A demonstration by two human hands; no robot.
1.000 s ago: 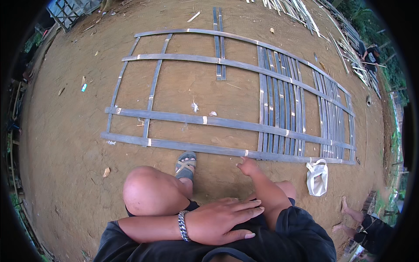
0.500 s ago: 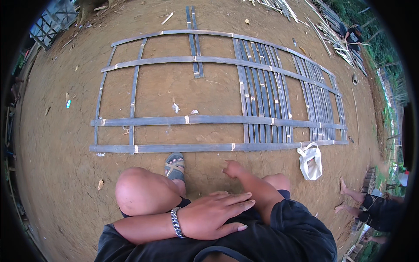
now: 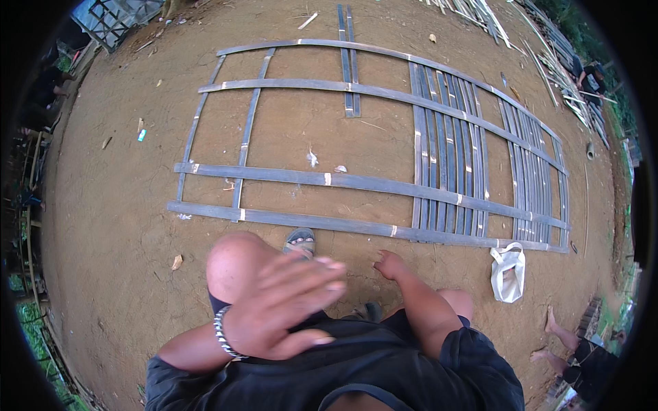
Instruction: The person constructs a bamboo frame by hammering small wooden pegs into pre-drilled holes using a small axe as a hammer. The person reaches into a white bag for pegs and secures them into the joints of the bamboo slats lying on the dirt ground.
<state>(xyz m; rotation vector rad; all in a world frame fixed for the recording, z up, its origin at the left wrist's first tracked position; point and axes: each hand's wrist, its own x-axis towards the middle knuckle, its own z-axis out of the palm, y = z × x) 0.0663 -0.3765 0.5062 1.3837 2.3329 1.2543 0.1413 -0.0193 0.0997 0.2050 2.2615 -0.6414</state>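
Observation:
My left hand (image 3: 284, 305), a chain bracelet on its wrist, is raised over my lap beside my bent left knee (image 3: 236, 264). Its fingers are stretched out, slightly blurred, and hold nothing. My right hand (image 3: 388, 264) hangs beyond my right knee, close to the ground; two fingertips show apart and nothing is seen in it. On the dirt in front lies a lattice frame of dark bamboo slats (image 3: 373, 183), long rails with crosspieces. Neither hand touches it. Two short parallel slats (image 3: 349, 61) lie across its far rails.
A white bag (image 3: 508, 274) stands by the frame's near right corner. Light-coloured strips (image 3: 473, 14) are piled at the far right, near a person (image 3: 591, 79). Another person's bare legs (image 3: 563, 339) show at the lower right. Bits of litter dot the dirt ground (image 3: 116, 226).
My left hand has lifted off my lap and moved left, toward my left knee. My right hand stays hanging. The view has shifted, so the frame and bag appear farther right.

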